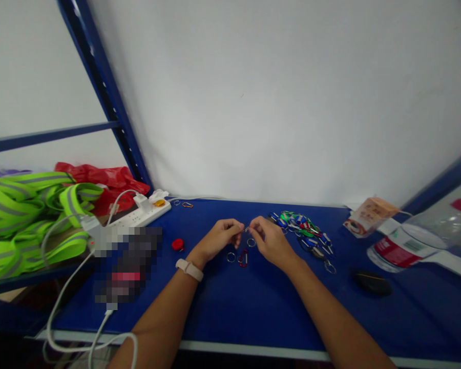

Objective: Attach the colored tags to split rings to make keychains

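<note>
My left hand (pixel 226 237) and my right hand (pixel 267 238) meet over the blue tabletop, both in a pinch. Between their fingertips is a small silvery metal piece (pixel 246 229), too small to make out its kind. A key ring (pixel 251 242) lies beside my right fingers, and another key ring (pixel 231 257) lies below my left hand. Between the wrists rests a dark red carabiner (pixel 243 258). To the right of my right hand spreads a pile of carabiners (pixel 305 233) in blue, green, red and silver, with rings attached. A red round object (pixel 177 245) lies left of my left hand.
A white power strip (pixel 126 223) with plugs and cables runs along the left, by a blurred-out object (pixel 128 266). Green reflective straps (pixel 30 215) fill the left shelf. A black pouch-like object (pixel 372 283), a large plastic bottle (pixel 407 248) and an orange-white carton (pixel 370 218) stand right.
</note>
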Demonstrator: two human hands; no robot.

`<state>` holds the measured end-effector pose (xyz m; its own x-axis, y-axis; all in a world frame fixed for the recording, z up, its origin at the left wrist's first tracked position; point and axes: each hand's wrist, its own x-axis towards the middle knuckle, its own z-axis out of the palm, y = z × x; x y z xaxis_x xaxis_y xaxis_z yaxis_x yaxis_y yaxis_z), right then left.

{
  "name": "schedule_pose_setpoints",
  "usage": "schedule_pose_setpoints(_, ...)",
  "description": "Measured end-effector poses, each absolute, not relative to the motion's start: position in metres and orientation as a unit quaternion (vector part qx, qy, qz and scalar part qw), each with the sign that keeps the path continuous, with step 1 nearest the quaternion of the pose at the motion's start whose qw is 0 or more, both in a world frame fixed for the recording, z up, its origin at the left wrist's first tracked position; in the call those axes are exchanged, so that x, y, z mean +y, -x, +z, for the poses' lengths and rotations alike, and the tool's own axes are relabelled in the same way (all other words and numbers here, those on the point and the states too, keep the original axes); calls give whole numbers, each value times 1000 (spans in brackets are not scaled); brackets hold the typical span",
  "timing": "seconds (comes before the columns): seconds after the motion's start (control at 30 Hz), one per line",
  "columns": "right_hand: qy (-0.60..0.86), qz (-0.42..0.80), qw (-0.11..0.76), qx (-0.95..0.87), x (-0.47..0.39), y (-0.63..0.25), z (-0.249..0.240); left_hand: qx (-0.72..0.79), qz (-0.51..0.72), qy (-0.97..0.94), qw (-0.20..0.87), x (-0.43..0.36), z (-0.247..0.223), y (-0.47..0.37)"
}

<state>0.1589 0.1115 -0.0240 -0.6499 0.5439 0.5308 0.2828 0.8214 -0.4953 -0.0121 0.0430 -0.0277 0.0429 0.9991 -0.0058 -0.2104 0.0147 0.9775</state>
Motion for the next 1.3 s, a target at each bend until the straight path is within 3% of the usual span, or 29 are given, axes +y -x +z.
schedule_pose_setpoints(0.3, 173, 163, 294, -926, 100, -152, -28, 483, 552, -449, 510, 45, -32, 16)
schedule_pose_setpoints(0.67, 427, 43, 539, -725, 162, -189, -25, 532, 638, -402, 385, 49, -29, 23)
schedule_pose_setpoints(0.8, 502, 12, 580, -642, 176, -209, -21, 540, 630, -416, 372, 49, -30, 23)
schedule_pose_setpoints(1.07, 491, 36, 559, -667, 173, -205, -24, 578, 610, -431, 328, 48, -34, 23)
schedule_pose_setpoints(1.3, 416, 109, 480, -765, 166, -187, -36, 590, 585, -480, 281, 49, -40, 26)
